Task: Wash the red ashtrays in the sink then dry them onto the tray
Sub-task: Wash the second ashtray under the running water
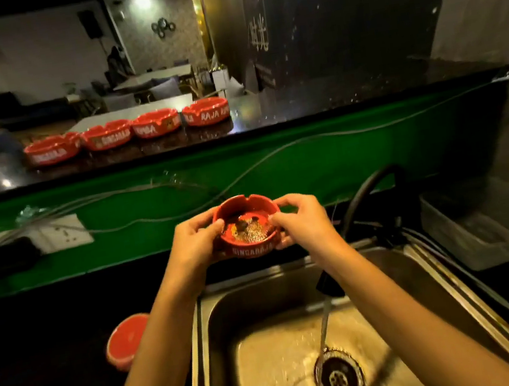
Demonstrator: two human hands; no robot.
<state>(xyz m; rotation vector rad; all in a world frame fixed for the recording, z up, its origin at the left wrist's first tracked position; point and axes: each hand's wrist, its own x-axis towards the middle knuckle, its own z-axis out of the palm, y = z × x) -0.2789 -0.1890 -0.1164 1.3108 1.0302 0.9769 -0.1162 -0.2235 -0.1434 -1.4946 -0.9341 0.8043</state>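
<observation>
Ashtray (246,227), apparently dirty inside, gripped by curled fingers: left hand (196,243) at nine o'clock, right hand (303,221) at three.

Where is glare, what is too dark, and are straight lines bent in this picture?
Head view: dim overall; glare on the wet sink floor; the counter left of it nearly black; the wide lens bows the bar top; the held ashtray has readable lettering.
</observation>
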